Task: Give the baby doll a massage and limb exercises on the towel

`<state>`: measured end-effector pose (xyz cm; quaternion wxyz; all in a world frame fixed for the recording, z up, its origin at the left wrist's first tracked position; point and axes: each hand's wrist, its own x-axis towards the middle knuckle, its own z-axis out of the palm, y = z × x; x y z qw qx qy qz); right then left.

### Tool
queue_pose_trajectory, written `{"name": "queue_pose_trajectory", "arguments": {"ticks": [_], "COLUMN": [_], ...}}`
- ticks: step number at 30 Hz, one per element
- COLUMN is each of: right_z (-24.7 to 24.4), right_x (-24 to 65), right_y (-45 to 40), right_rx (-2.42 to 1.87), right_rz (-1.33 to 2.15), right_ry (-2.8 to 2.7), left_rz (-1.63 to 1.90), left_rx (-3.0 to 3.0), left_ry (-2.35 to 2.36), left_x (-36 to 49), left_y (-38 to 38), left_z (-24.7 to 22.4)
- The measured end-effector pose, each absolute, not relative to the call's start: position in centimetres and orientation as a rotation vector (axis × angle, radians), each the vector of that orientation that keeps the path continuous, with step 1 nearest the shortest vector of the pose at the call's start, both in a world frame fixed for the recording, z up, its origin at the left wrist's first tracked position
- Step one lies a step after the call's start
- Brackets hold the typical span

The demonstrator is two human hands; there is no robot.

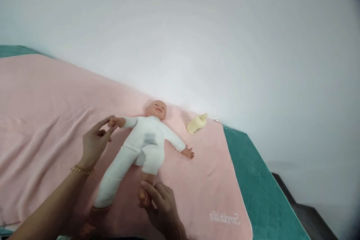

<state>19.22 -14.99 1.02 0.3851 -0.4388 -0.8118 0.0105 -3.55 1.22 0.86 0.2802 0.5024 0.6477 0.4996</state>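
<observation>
A baby doll (147, 129) lies on its back on a pink blanket (202, 180), dressed in white cloth with a grey patch at the chest. My left hand (95, 140), a gold bracelet at its wrist, pinches the doll's small hand between thumb and fingers at the left. Lower down, my right hand (164, 206) grips the bare foot of the doll's bent leg. The doll's other leg stretches toward the bottom edge, its foot in shadow. Its free arm points right, fingers spread.
A pale yellow pump bottle (197, 124) lies tilted on the blanket, right of the doll's head. Under the blanket shows a green quilted cover (258, 180). A white wall (180, 37) rises behind, and a dark ledge (309, 213) runs at the lower right.
</observation>
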Motion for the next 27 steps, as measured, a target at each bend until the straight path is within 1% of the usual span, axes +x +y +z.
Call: {"name": "queue_pose_trajectory", "arguments": {"ticks": [3,6,9,14,20,23,27], "right_z": [1.8,2.2,2.4,2.0,1.4,1.1,0.7], "right_x": [19.4,19.5,19.5,19.3,19.0,18.9,18.7], "right_y": [-13.6,-12.3,-11.5,-11.3,-12.3,-13.1,-14.2], "right_rx": [-1.117,-1.14,-1.164,-1.175,-1.16,-1.152,-1.156], "right_rz": [0.028,0.068,0.146,0.244,0.245,0.247,0.325], "right_ry": [-2.017,-2.005,-2.0,-1.993,-1.999,-2.021,-2.042], "left_rz": [1.254,1.092,1.019,0.97,1.014,1.056,1.22], "left_rx": [1.58,1.802,1.906,1.962,1.857,1.812,1.664], "left_ry": [1.619,1.353,1.137,1.068,1.179,1.383,1.674], "left_x": [-1.9,-0.7,-0.3,-0.7,-1.3,-1.7,-2.8], "left_y": [0.5,0.3,0.6,1.2,1.0,0.8,1.0], "left_z": [1.2,1.1,0.7,0.1,0.8,1.4,1.6]}}
